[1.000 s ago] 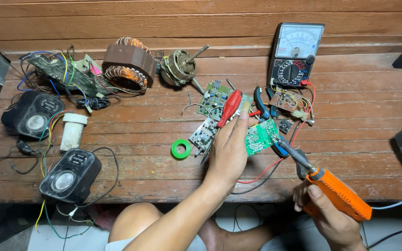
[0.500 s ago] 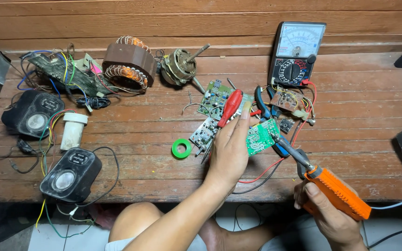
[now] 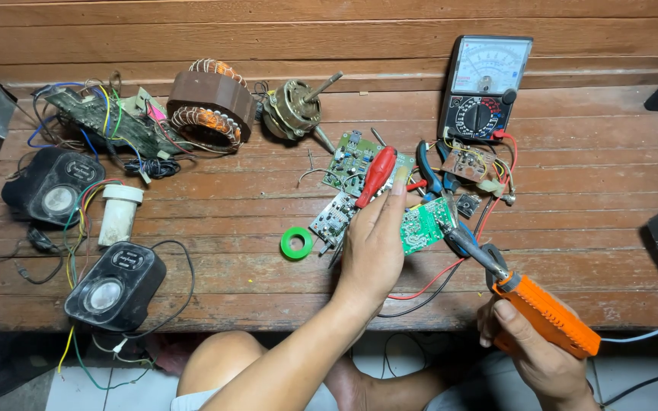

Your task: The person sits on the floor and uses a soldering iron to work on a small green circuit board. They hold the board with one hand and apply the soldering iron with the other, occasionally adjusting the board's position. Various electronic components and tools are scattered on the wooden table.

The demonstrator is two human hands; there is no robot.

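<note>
Right now your left hand [image 3: 372, 247] lies flat, fingers spread, on the small green circuit board [image 3: 423, 225] at centre frame, pinning it to the wooden bench [image 3: 215, 259]. Your right hand [image 3: 538, 352], lower right, is closed around the orange soldering iron [image 3: 531, 299], whose dark tip reaches the board's right edge. Just above your fingertips lies a red-handled screwdriver [image 3: 375, 176] across another board. A green tape ring [image 3: 295, 243] sits just left of your hand. An analog multimeter [image 3: 486, 87] stands upper right; two black speakers [image 3: 116, 285] lie at left.
</note>
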